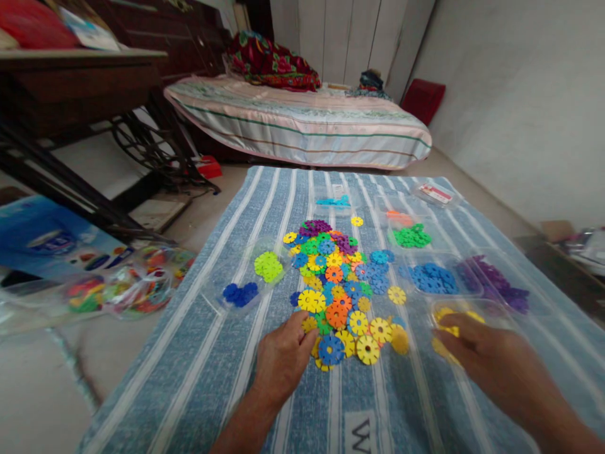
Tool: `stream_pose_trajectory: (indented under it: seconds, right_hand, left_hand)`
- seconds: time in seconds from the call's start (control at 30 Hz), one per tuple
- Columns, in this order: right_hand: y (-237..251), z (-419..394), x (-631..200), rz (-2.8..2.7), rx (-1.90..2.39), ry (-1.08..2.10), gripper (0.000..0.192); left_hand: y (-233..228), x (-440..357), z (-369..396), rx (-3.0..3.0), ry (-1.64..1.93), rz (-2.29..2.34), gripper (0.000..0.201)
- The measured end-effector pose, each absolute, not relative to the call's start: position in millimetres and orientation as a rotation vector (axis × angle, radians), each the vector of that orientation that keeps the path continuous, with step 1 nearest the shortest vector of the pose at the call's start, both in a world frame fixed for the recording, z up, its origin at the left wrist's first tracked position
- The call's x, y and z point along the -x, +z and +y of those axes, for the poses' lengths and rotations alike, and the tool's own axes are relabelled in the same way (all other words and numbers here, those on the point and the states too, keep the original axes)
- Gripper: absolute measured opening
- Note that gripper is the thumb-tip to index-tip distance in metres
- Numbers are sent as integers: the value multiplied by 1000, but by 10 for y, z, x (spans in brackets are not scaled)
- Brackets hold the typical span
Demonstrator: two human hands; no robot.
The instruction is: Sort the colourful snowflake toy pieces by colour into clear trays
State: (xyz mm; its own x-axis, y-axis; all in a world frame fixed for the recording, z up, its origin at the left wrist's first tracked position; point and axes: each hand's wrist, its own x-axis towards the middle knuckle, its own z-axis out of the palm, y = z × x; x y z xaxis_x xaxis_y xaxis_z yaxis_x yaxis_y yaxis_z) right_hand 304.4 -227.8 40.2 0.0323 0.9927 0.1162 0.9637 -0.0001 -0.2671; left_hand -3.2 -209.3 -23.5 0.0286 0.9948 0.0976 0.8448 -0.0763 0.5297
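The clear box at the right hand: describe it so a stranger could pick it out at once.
On the striped cloth, find the mixed heap of notched discs. To its right, a clear box sits partly under the right hand. It holds yellow pieces, while its neighbours hold blue pieces and purple pieces.

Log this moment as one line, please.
left hand: at mixed disc pile | right hand: at tubbed yellow discs | grips: unclear | blue discs: tubbed beyond yellow
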Motion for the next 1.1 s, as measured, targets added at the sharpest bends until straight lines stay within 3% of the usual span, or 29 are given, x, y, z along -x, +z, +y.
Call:
stream_pose_trajectory:
  seconds: [0.17,0.63,0.83,1.0,1.1]
  right_hand:
    - [255,-2240,-2276,-2367,1974,562,24]
    - [57,-2266,-2094,-2387,2006,691,30]
    - [50,-2267,-2126,-2263,1961,770,3]
    - [209,-2313,-2259,-2202,1857,993,16]
    - [349,-2354,-2546,-2129,1872,947,22]
  left_hand:
    - [-193,27,-2113,-1923,651,1887,15]
    - [-142,62,-2093,-1651,689,1707,22]
    - [-149,52,-2097,-1599,698,1683,22]
    - [-164,59,-2097,-1617,686,1659,24]
    - [-160,59,-2099,-1631,690,1655,25]
